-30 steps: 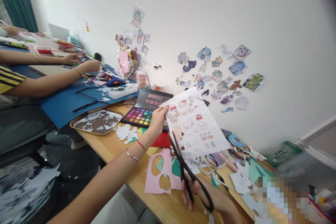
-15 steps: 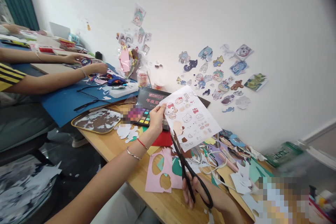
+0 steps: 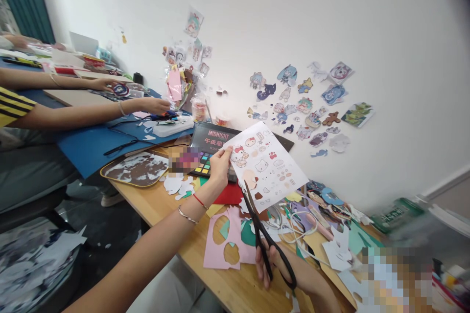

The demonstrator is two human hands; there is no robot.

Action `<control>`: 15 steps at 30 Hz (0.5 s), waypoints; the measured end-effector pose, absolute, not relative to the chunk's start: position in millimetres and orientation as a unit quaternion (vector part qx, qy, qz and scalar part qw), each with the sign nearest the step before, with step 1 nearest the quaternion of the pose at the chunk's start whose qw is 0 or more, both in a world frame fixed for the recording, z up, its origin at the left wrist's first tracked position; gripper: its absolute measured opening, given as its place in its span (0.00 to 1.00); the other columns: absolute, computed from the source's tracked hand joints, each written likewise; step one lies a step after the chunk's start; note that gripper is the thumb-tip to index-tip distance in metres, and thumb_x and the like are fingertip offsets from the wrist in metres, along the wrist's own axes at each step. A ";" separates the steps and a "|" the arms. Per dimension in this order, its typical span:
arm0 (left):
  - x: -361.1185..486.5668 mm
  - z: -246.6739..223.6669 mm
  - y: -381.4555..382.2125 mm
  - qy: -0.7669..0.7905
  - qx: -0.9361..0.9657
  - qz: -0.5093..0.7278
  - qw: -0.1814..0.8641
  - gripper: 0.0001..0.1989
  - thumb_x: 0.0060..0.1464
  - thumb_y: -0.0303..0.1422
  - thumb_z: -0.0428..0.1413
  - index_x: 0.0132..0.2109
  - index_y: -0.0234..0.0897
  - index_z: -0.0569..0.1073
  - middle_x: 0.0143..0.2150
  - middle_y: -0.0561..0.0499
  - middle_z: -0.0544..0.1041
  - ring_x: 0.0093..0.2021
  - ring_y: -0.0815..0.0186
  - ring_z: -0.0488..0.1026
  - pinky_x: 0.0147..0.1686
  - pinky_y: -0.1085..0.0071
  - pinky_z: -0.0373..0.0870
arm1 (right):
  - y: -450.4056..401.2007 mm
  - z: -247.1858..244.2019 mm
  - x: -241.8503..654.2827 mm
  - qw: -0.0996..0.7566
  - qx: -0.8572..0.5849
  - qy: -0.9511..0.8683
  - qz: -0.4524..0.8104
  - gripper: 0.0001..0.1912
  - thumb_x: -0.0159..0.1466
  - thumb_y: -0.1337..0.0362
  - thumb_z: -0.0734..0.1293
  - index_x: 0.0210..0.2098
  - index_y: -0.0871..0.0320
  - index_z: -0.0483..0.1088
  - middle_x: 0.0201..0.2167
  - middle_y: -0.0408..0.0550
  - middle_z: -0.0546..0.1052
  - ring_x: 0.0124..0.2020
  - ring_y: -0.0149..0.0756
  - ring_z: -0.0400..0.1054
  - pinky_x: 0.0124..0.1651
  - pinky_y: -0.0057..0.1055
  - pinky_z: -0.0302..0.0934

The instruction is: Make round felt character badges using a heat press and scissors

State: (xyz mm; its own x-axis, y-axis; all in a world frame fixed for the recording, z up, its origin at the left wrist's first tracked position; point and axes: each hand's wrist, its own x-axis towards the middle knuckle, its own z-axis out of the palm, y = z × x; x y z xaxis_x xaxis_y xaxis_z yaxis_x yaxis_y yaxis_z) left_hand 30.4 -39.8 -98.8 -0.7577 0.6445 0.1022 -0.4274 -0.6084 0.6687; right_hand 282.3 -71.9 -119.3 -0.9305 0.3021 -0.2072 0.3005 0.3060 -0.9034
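Note:
Between the thumb and fingers of my left hand (image 3: pixel 219 166) is the upper left edge of a white paper sheet (image 3: pixel 273 168), printed with small cartoon figures and loose shapes. My right hand (image 3: pixel 267 261) is wrapped through the handles of black scissors (image 3: pixel 260 232). The scissors' blades stand slightly apart at the sheet's lower left edge, near a peach printed shape. Below the sheet, pink felt (image 3: pixel 213 254) with cut-out holes lies on the wooden table (image 3: pixel 223 293). An eyeshadow palette (image 3: pixel 216 139) stands with its lid up behind my left hand.
A gold-rimmed tray (image 3: pixel 134 168) sits left on the table. Paper scraps and a white cable (image 3: pixel 312 227) crowd the right side. Cut-outs (image 3: pixel 288 76) are stuck to the wall. At far left, a co-worker's arms (image 3: pixel 84 107) reach over a blue mat (image 3: pixel 88 149).
The scissors' blade tips have shifted slightly right along the sheet's lower left edge, and the sheet has tilted a little. The co-worker's nearer hand has moved right, over the blue mat.

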 end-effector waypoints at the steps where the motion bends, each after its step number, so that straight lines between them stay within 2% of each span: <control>1: 32.6 -98.6 -40.3 0.327 0.171 0.877 0.307 0.13 0.40 0.38 0.63 0.29 0.32 0.71 0.25 0.52 0.72 0.24 0.71 0.67 0.24 0.76 0.64 | -71.8 -120.0 282.0 0.003 -0.187 -0.804 0.564 0.31 0.61 0.39 0.48 0.37 0.61 0.62 0.27 0.49 0.71 0.24 0.32 0.67 0.29 0.30 0.61; 6: 43.1 -97.7 -43.8 0.355 0.184 0.861 0.313 0.12 0.41 0.38 0.62 0.26 0.33 0.70 0.21 0.55 0.68 0.20 0.73 0.62 0.20 0.77 0.59 | -71.4 -125.1 280.4 0.015 -0.211 -0.797 0.565 0.31 0.60 0.38 0.48 0.35 0.60 0.61 0.27 0.48 0.70 0.25 0.33 0.68 0.30 0.32 0.62; 11: 54.6 -101.1 -45.1 0.383 0.212 0.843 0.313 0.11 0.45 0.37 0.59 0.27 0.33 0.71 0.23 0.55 0.70 0.23 0.71 0.64 0.23 0.76 0.61 | -72.1 -125.5 278.5 0.019 -0.213 -0.797 0.565 0.31 0.60 0.37 0.48 0.35 0.60 0.60 0.27 0.48 0.71 0.25 0.33 0.68 0.30 0.32 0.62; 15: 60.1 -108.3 -40.5 0.404 0.267 0.802 0.351 0.10 0.47 0.36 0.59 0.27 0.33 0.71 0.23 0.54 0.70 0.22 0.72 0.64 0.22 0.76 0.61 | -73.0 -124.0 276.3 0.038 -0.228 -0.792 0.564 0.32 0.58 0.36 0.50 0.34 0.60 0.60 0.26 0.48 0.70 0.23 0.32 0.67 0.29 0.30 0.61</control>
State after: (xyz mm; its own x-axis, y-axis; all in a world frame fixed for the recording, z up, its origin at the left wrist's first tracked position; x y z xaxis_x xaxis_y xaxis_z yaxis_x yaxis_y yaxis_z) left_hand 60.1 -40.5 -108.3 -0.6110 0.7784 0.1443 -0.3473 -0.4274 0.8347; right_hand 276.3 -73.0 -124.0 -0.8931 0.4046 -0.1967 0.3182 0.2590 -0.9120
